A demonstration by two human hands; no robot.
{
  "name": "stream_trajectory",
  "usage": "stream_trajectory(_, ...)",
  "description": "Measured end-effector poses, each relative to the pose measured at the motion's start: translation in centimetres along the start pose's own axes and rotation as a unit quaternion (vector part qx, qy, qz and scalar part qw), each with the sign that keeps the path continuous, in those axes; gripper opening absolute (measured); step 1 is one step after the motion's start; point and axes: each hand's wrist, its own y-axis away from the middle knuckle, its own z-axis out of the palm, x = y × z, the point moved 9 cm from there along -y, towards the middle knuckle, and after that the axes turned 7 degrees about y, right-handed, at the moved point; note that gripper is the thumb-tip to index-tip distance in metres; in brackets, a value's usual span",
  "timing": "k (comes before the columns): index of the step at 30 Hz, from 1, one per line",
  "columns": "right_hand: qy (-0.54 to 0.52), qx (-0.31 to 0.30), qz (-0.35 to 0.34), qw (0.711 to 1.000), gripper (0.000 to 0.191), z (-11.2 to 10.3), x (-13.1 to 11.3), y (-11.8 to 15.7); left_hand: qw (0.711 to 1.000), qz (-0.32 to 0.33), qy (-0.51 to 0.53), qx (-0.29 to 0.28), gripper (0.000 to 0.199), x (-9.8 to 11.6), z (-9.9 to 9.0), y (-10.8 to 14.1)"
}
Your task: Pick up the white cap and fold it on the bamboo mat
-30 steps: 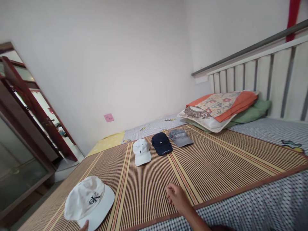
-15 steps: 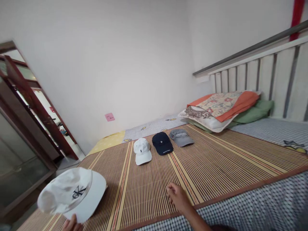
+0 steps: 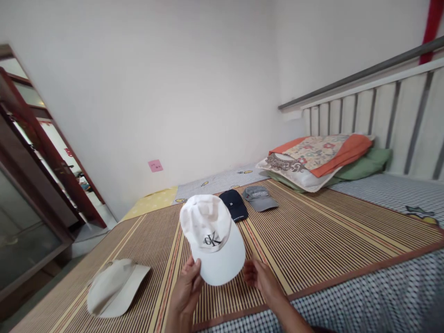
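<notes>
White cap [image 3: 204,224] bearing a dark "CK" monogram is found gripped in the left hand [image 3: 187,282], thumb over the left edge of its brim. From that hand the cap lies ahead and to the right, tilted, apparently raised off the woven mat [image 3: 312,236]. Its long axis runs from the crown, ahead of the left hand, back to the brim, which points toward the person and slightly right, between the two hands. Right hand [image 3: 258,277] is beside the brim's right edge, fingers loosely curled; whether they touch the brim cannot be told. Of the two, the left is the nearer, being in firm contact. Left of the left hand, well apart, a beige cap [image 3: 113,291] rests on the mat. Ahead of the right hand lies a navy cap [image 3: 236,206], partly hidden behind the held one; just to its right, a grey cap [image 3: 260,198]. Farther ahead and right of the right hand are stacked pillows [image 3: 319,157]. Well ahead of the left hand, a pink note [image 3: 155,165] is on the wall [image 3: 180,92].
</notes>
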Motion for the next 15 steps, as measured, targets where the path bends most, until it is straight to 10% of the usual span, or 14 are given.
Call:
stream_trajectory(6,-0.116,0.035,0.039,0.992,0.066,-1.7,0.1,-0.5,0.999,-0.027,-0.002,-0.039,0.043,-3.9,2.7,-2.8)
stream_trajectory(15,-0.119,-0.082,0.025,0.989,0.095,0.4,-7.4,1.6,0.994,-0.049,0.095,0.034,0.04,-8.1,-2.0,-4.4)
